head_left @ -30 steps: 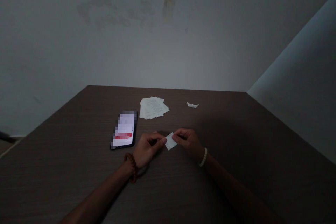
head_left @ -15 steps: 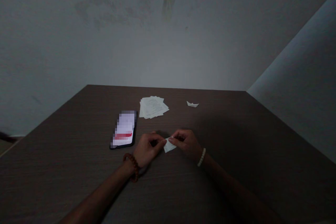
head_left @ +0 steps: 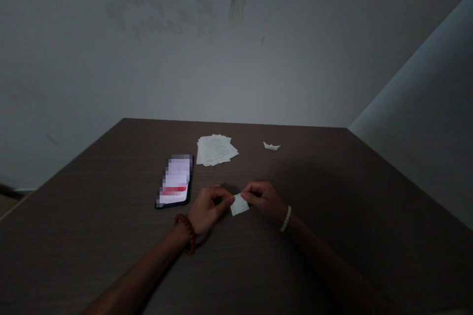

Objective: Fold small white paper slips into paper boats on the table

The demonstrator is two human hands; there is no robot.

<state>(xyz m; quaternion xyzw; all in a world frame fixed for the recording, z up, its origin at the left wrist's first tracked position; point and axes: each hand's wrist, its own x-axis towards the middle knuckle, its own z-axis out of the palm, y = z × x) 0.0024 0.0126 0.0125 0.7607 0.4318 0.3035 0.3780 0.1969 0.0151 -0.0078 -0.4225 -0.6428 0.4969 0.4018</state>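
A small folded piece of white paper (head_left: 240, 206) is pinched between both hands, low over the dark wooden table. My left hand (head_left: 208, 210), with a brown bead bracelet at the wrist, grips its left corner between thumb and fingers. On the upper right edge, my right hand (head_left: 265, 202) holds the paper with thumb and fingertips; a pale bead bracelet circles that wrist. Faint marks show on the paper's face. The fingertips behind the paper are hidden.
A phone (head_left: 175, 180) with a lit, blurred screen lies left of my left hand. Beyond the hands sits a loose stack of printed paper sheets (head_left: 216, 150). A small folded paper boat (head_left: 271, 146) stands to its right. The table (head_left: 155, 133) meets a stained grey wall.
The paper has turned between my fingers, its lower edge now lying flatter and nearer to me. My right fingers shifted slightly along its upper edge. The left hand stays almost in place.
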